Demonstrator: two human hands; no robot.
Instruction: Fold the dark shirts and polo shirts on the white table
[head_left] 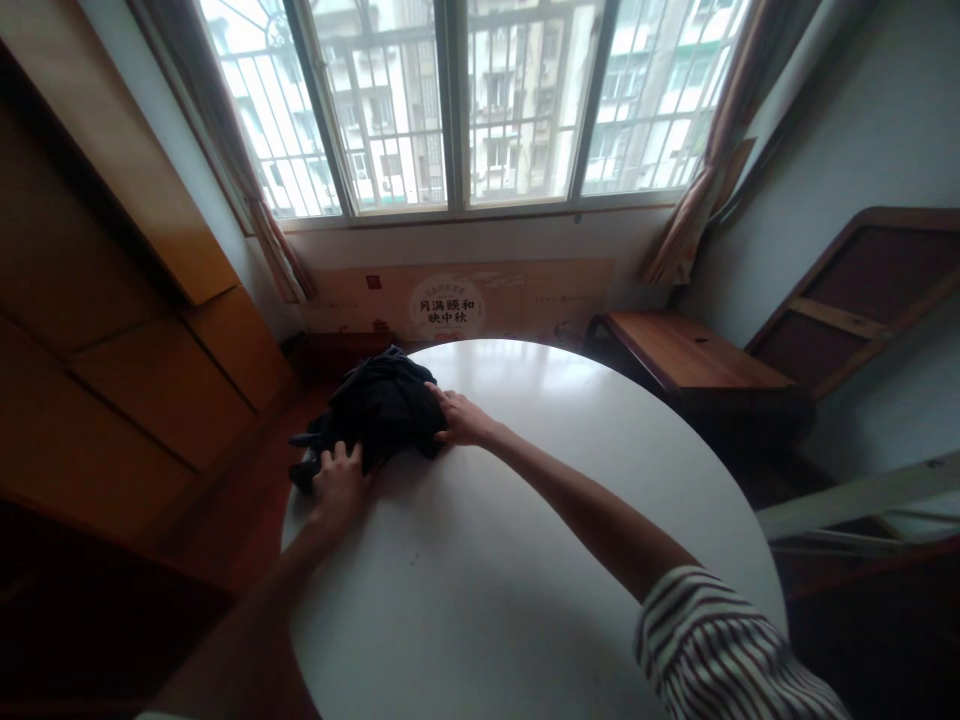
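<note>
A crumpled bundle of black cloth (394,405) lies near the far left edge of the round white table (525,560); whether it is a garment or a bag I cannot tell. Dark narrow pieces (304,470) stick out at its left end, over the table's rim. My left hand (341,485) is closed on the near left part of the bundle, fingers bent over it. Against the bundle's right side rests my right hand (461,417), with fingers stretched out and thumb apart. The fold under the left fingertips is hidden.
Beyond the table is a barred window (517,110) with curtains. A low wooden bench (697,350) stands at the right, near a leaning brown panel frame (847,310). Yellow-brown cabinets (165,380) line the left wall. A poster (555,290) hangs below the window.
</note>
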